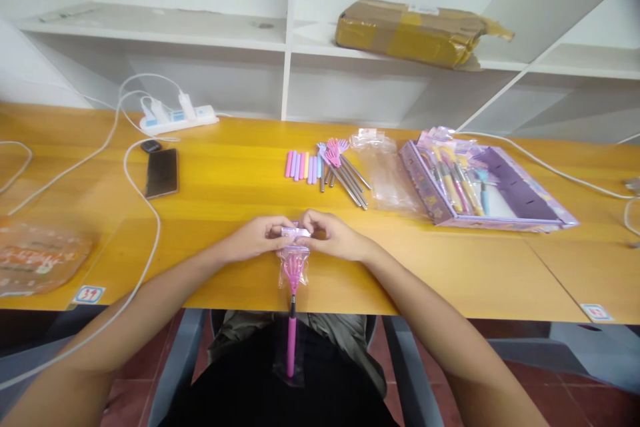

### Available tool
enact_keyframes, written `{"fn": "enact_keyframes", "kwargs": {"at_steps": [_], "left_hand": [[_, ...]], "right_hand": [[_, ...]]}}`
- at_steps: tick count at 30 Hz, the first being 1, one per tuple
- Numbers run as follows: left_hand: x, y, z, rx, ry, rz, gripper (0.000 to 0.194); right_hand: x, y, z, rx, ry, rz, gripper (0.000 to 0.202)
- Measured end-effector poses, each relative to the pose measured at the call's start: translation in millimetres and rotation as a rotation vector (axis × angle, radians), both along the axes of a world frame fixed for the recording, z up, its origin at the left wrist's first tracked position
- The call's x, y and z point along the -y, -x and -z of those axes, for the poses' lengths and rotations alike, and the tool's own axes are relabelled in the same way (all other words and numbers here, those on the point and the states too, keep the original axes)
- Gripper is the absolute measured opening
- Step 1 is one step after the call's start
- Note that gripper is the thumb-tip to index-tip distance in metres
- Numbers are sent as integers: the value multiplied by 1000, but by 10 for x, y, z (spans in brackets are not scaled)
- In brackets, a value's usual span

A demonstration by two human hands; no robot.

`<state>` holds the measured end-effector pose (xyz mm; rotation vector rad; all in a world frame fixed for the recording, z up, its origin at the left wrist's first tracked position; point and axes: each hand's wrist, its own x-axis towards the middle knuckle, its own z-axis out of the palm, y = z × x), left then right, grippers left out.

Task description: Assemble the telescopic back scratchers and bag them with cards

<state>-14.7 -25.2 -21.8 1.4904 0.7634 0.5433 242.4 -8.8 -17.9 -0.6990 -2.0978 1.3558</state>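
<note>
Both my hands pinch the top end of a clear plastic bag (303, 257) at the table's front edge. Inside the bag is a pink back scratcher (291, 340) with a hand-shaped head and a metal neck; its handle hangs down past the edge over my lap. My left hand (259, 238) is closed on the left side of the bag's lilac header, and my right hand (334, 235) is closed on the right side. Beyond them lie several coloured handle sleeves (303, 166) in a row and a pile of hand-headed metal rods (345, 173).
Right of the rods are clear plastic bags (393, 177) and a purple display box (525, 220) holding several packed scratchers. At left are a phone (162, 173), a power strip (180, 121), a white cable (159, 227) and an orange-printed package (43, 257). A taped parcel (400, 27) sits on the shelf.
</note>
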Motion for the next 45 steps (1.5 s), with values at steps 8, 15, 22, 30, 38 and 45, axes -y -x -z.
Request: {"fn": "enact_keyframes", "kwargs": {"at_steps": [8,15,22,30,38,45], "left_hand": [[62,-24,-87,-126,-40,-18,31],[47,-5,-121,-101,-35,23,33],[41,18,-158,-40,40,73,35],[168,-88,-130,38,145,48,64],[29,-46,-250,314,68,-406,61],[-110,16,-271,505,27,-723,50]], "right_hand": [[28,62,136,-37,127,-39,33],[43,4,7,-68,195,-159,25],[36,-58,-35,-65,258,-217,30],[3,-39,-4,-122,434,-220,40],[-82,-85,-57,-165,581,-273,56],[-133,-134,-182,40,339,-228,38]]}}
